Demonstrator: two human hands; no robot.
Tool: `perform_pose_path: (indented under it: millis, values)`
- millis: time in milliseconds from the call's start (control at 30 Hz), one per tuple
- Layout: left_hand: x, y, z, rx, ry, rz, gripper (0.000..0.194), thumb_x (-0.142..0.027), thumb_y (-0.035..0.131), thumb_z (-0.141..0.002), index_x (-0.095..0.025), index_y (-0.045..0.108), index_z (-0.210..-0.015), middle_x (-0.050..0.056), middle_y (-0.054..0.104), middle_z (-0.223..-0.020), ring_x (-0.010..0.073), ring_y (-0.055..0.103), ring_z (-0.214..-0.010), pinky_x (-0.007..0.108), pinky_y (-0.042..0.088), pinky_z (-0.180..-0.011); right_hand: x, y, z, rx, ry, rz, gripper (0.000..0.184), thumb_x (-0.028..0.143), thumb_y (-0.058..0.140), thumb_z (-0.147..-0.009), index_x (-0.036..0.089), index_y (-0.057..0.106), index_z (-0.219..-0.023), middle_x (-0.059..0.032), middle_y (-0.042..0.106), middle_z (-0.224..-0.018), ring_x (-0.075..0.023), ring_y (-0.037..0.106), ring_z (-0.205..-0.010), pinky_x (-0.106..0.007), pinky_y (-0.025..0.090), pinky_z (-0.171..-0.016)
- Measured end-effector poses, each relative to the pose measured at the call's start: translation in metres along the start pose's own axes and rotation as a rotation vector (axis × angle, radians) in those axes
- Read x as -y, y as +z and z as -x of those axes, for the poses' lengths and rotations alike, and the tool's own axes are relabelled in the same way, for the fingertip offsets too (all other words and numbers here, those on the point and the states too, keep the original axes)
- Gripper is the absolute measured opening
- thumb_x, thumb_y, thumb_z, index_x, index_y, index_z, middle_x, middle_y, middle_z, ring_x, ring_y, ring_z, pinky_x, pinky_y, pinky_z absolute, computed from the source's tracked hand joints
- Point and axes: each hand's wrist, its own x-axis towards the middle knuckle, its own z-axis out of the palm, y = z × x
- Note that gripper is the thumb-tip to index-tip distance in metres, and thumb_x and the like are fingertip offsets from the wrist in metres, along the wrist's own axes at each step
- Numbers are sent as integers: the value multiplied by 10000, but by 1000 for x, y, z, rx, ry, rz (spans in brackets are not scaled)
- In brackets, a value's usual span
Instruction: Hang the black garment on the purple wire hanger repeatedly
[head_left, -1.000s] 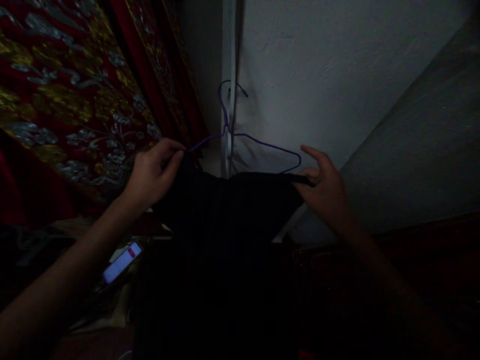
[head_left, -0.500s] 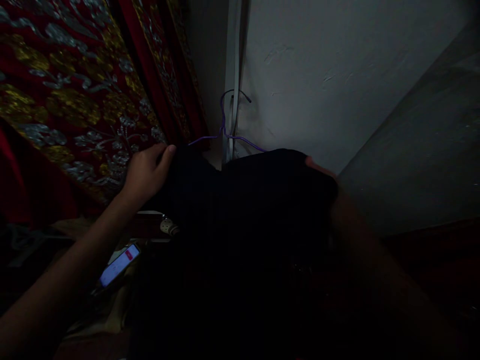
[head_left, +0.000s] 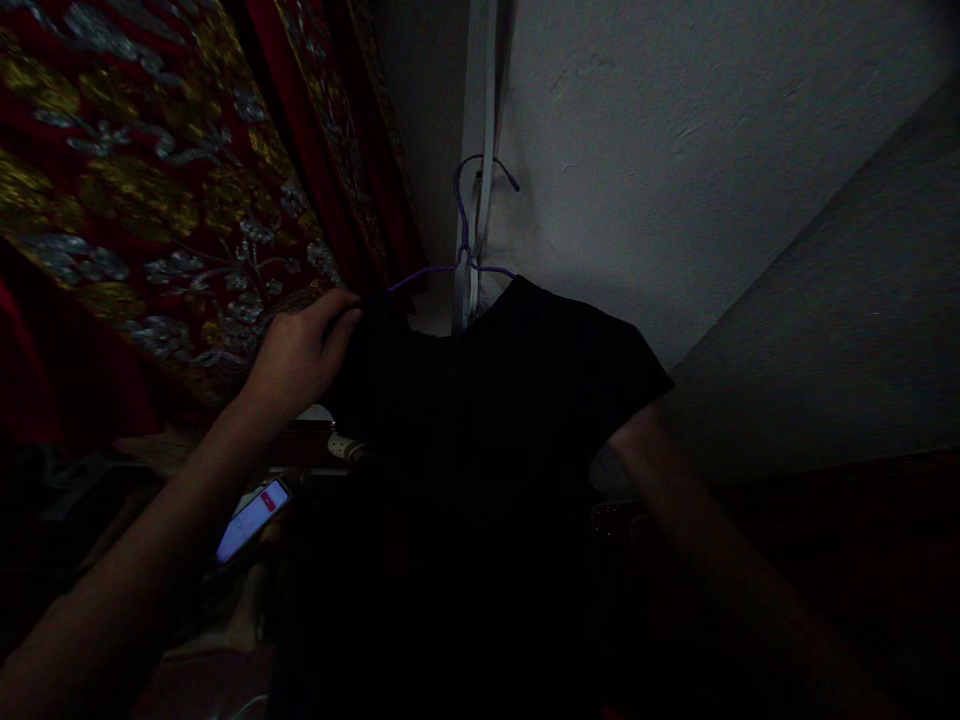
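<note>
A black short-sleeved top [head_left: 480,430] hangs in front of me on a thin purple hanger [head_left: 464,215], whose hook rises above the neckline. My left hand [head_left: 304,345] pinches the top's shoulder on the left between thumb and fingers. On the other side, the wrist of my right hand [head_left: 636,438] goes in under the right sleeve. The cloth covers that hand, so its fingers are hidden. The lower part of the top fades into darkness.
A red cloth [head_left: 172,190] with gold and silver sequins hangs at the left. Behind the hanger runs a pale vertical strip [head_left: 487,90] against a grey wall [head_left: 637,180]. A lit phone [head_left: 253,522] lies at lower left, near a pale dotted object [head_left: 345,447].
My right hand has slipped from the top's right shoulder edge to beneath the sleeve, which now drapes over it. The right shoulder sits flatter along the hanger. My left hand keeps its hold.
</note>
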Motion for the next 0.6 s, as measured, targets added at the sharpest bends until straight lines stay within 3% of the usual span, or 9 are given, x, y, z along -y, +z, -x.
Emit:
perform_pose_path:
  millis: [100, 167, 200, 333, 367, 433, 500, 533, 600]
  values:
    - [-5, 3, 3, -16, -10, 40, 286, -381, 463, -990, -203, 666, -1084, 46, 723, -941, 216, 657, -837, 293, 466, -764, 21, -14, 4, -345, 125, -560, 683, 788, 497, -846, 183, 757, -1027, -131, 764, -1075, -304, 618, -1246, -504, 485, -1055]
    - [-9, 5, 1, -12, -26, 98, 297, -404, 454, -997, -194, 664, -995, 33, 700, -868, 196, 629, -772, 275, 442, -705, 46, -16, 0, -421, 123, -812, 660, 758, 618, -781, 191, 752, -1092, -145, 727, -1188, -355, 534, -1360, -586, 401, -1123]
    - [-11, 6, 0, -12, -38, 121, 325, -425, 449, -999, -187, 657, -925, 25, 676, -807, 185, 604, -724, 268, 421, -665, 59, -13, -2, -403, 90, -812, 651, 745, 624, -788, 201, 744, -1125, -136, 699, -1251, -361, 494, -1400, -598, 370, -1146]
    - [-14, 9, -6, -24, -74, 165, 430, -492, 505, -974, -179, 578, -689, -7, 527, -607, 146, 480, -581, 269, 321, -550, 96, 10, -9, -288, 36, -460, 638, 810, 552, -815, 237, 778, -982, -111, 724, -1182, -376, 519, -1370, -605, 436, -1076]
    - [-14, 10, -6, -23, -74, 174, 436, -489, 523, -967, -180, 560, -662, -16, 494, -579, 136, 452, -556, 271, 303, -539, 99, 16, -8, -163, 48, -381, 694, 857, 493, -813, 234, 784, -905, -114, 745, -1108, -371, 573, -1309, -582, 484, -1021]
    - [-13, 12, -5, -25, -62, 221, 434, -461, 517, -978, -179, 549, -650, -23, 476, -567, 124, 434, -537, 268, 306, -538, 95, 27, -6, 252, 92, -264, 764, 880, 409, -836, 219, 791, -853, -116, 767, -989, -336, 677, -1144, -512, 555, -907]
    - [-15, 16, -2, -24, -29, 319, 437, -443, 471, -1005, -175, 569, -675, -12, 512, -602, 125, 471, -566, 258, 347, -565, 80, 39, -1, 566, 132, -78, 619, 747, 491, -908, 211, 794, -973, -98, 776, -983, -281, 724, -1022, -449, 578, -873]
    - [-18, 19, 0, -23, -14, 378, 445, -449, 452, -1014, -173, 584, -692, -4, 537, -629, 130, 498, -595, 253, 370, -585, 70, 47, 2, 588, 130, 66, 476, 619, 570, -933, 213, 777, -1073, -93, 776, -1034, -265, 726, -1016, -439, 577, -895]
    - [-26, 25, 6, 2, -6, 490, 474, -492, 431, -1022, -172, 617, -726, 10, 576, -675, 143, 534, -649, 251, 402, -614, 46, 65, 10, 399, 65, 387, 381, 341, 666, -913, 222, 691, -1274, -108, 734, -1216, -269, 691, -1129, -464, 539, -1007]
